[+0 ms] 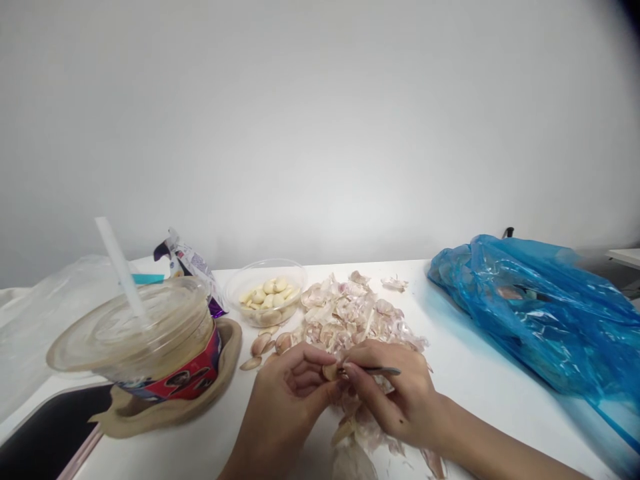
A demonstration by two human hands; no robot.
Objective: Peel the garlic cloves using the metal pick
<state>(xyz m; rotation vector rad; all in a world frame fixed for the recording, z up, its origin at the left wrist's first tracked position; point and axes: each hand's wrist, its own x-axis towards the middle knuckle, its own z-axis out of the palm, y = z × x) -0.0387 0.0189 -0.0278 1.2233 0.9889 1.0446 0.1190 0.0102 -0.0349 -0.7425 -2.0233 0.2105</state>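
My left hand (pixel 287 393) is closed, pinching a small garlic clove (pixel 330 371) between thumb and fingers. My right hand (pixel 395 393) is closed on a thin metal tool (pixel 383 369), whose tip meets the clove. Both hands hover just above a heap of papery garlic skins (pixel 350 317) on the white table (pixel 475 373). A few unpeeled cloves (pixel 263 345) lie left of my hands. Behind them a clear plastic bowl (pixel 265 280) holds several peeled cloves.
A lidded plastic drink cup (pixel 145 333) with a white straw (pixel 120 270) stands at left on a brown holder (pixel 165 410). A snack packet (pixel 193 267) is behind it. A crumpled blue plastic bag (pixel 535 313) fills the right side. A dark tablet-like slab (pixel 45 433) lies at bottom left.
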